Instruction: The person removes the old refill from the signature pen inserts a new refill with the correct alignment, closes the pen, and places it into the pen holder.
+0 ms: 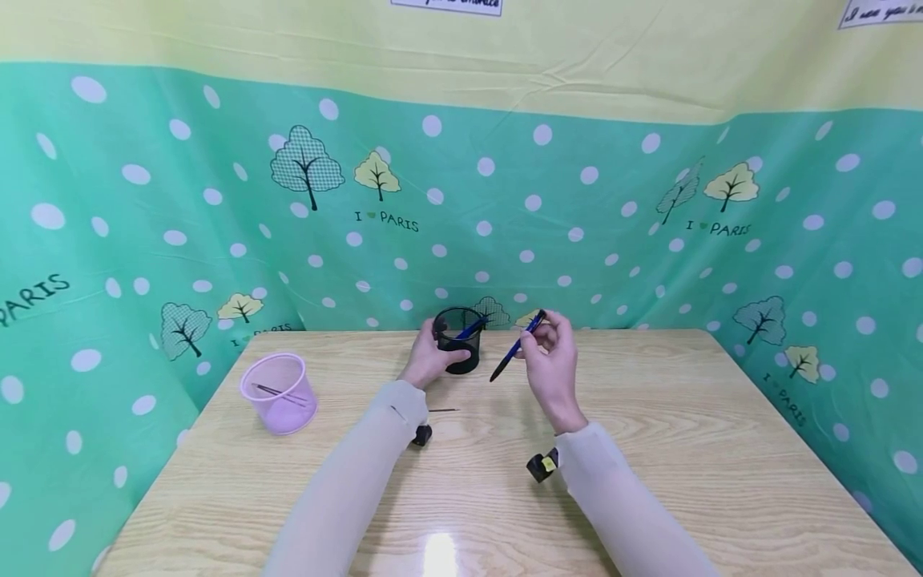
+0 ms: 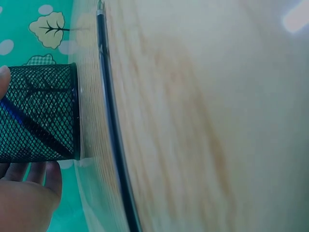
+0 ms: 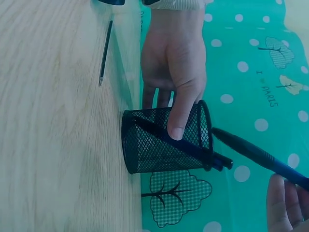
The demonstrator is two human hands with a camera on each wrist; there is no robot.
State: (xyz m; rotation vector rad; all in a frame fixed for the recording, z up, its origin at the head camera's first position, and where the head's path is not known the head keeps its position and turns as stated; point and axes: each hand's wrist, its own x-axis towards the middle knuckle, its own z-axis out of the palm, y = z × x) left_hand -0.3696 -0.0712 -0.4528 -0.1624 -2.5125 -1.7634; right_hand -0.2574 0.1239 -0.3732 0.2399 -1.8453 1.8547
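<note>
A black mesh pen cup [image 1: 466, 365] stands upright near the table's back edge. My left hand [image 1: 425, 361] holds it from the left, thumb across the near side and fingers round the back. A blue-and-black pen [image 3: 193, 150] leans inside, its end above the rim. To the right of the cup, my right hand [image 1: 555, 365] pinches another blue-and-black pen [image 1: 508, 360] between thumb and fingers. That pen slants with its dark lower end toward the cup; in the right wrist view this end is close to the rim. A thin dark pen refill [image 2: 112, 121] lies before the cup.
At the table's left stands a pink mesh cup [image 1: 287, 413] with thin dark sticks, likely refills [image 1: 277, 393], in it. The wooden table [image 1: 685, 481] meets a green dotted cloth [image 1: 606, 208] at its back edge.
</note>
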